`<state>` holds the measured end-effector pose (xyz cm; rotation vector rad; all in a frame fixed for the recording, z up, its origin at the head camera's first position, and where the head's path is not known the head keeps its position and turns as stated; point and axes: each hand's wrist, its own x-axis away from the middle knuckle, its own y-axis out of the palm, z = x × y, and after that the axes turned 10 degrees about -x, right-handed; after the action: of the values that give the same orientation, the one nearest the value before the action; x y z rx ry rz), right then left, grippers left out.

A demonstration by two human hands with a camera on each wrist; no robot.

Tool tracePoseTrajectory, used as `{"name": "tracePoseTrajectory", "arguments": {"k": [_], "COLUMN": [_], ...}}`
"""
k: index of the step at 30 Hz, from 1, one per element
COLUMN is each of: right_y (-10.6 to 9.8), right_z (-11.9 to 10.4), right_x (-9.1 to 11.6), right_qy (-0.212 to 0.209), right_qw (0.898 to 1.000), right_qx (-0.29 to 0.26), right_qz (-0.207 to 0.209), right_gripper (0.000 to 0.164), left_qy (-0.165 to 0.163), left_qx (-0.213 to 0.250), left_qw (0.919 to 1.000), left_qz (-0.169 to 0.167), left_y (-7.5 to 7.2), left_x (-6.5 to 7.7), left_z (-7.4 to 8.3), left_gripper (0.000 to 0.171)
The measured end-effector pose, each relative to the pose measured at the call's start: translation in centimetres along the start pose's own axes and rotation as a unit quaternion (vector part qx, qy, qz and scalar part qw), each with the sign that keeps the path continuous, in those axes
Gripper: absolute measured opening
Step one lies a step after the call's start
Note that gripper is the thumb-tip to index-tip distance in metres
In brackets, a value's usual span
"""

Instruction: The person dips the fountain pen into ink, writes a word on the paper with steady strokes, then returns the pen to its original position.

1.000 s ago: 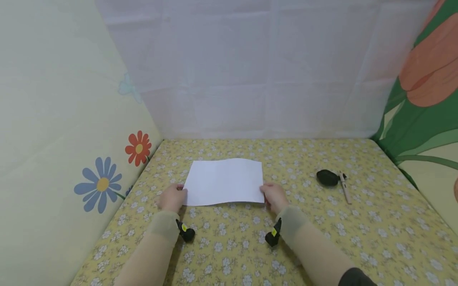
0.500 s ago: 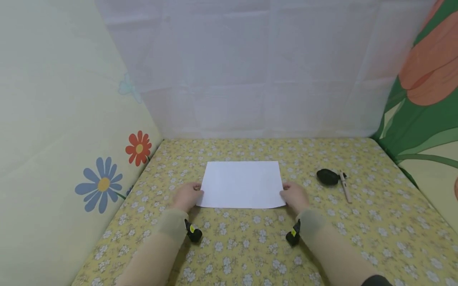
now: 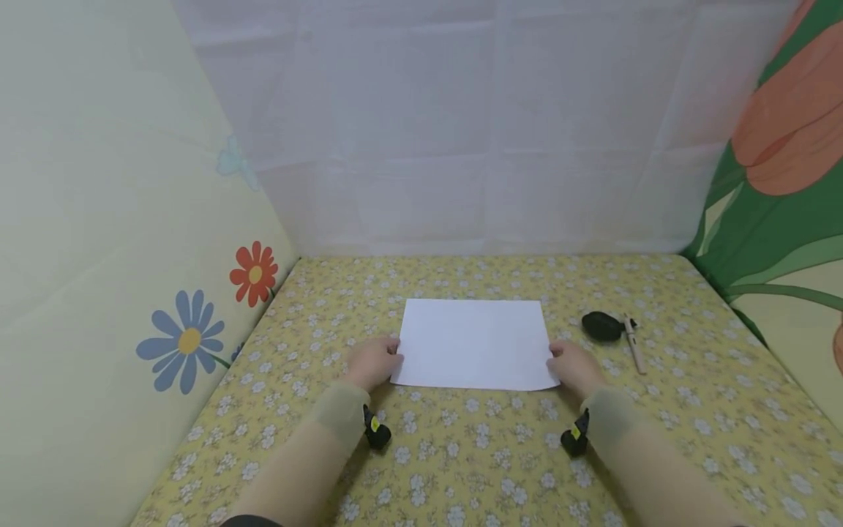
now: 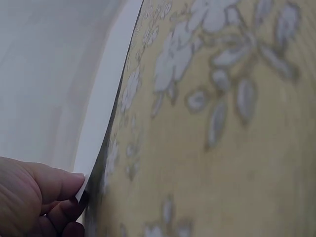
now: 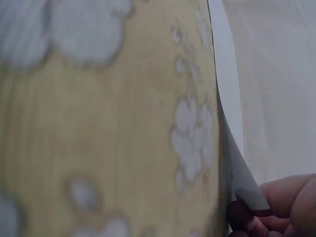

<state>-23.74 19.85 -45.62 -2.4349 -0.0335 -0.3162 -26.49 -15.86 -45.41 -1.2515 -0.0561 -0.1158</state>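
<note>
A blank white sheet of paper [image 3: 476,344] lies nearly flat, low over the middle of the flowered table. My left hand [image 3: 372,361] pinches its left edge between thumb and fingers; the left wrist view shows the thumb [image 4: 61,183] on top of the sheet. At the opposite edge my right hand [image 3: 577,366] pinches the paper the same way. In the right wrist view the paper's corner [image 5: 249,192] curves up into that pinch, a little off the cloth.
To the right of the paper lie a dark oval object [image 3: 601,326] and a slim beige pen [image 3: 635,345], side by side. A yellow flowered cloth [image 3: 435,468] covers the table. White sheeting [image 3: 408,146] hangs behind it, with printed panels at both sides.
Both hands have carried the paper to the right, closer to the dark object and pen. Its wavy near edge has flattened out. The grip on both edges stays the same.
</note>
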Motion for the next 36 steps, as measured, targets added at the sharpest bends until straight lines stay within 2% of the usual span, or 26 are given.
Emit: {"name": "tracePoseTrajectory", "arguments": {"k": [4,13,27,36], "right_y": [-0.8,-2.0,-2.9,-2.8], "right_z": [0.5,1.6,2.1,2.0], "right_x": [0.5,1.0,1.6,1.5], "right_qy": [-0.019,-0.030,-0.044,-0.028], "right_qw": [1.000,0.999,0.997,0.997], "right_qx": [0.007,0.017,0.067,0.075], "right_qz": [-0.008,-0.017,-0.018,-0.022], "right_gripper": [0.041,0.042,0.040,0.040], "left_qy": [0.003,0.017,0.037,0.027], "left_qx": [0.017,0.016,0.005,0.013], "left_qw": [0.9997,0.9989,0.9990,0.9991], "left_qz": [-0.015,-0.041,-0.025,-0.031], "left_y": [0.2,0.7,0.9,1.0], "left_x": [0.1,0.4,0.7,0.7], "left_z": [0.7,1.7,2.9,2.9], "left_gripper": [0.038,0.040,0.041,0.041]}}
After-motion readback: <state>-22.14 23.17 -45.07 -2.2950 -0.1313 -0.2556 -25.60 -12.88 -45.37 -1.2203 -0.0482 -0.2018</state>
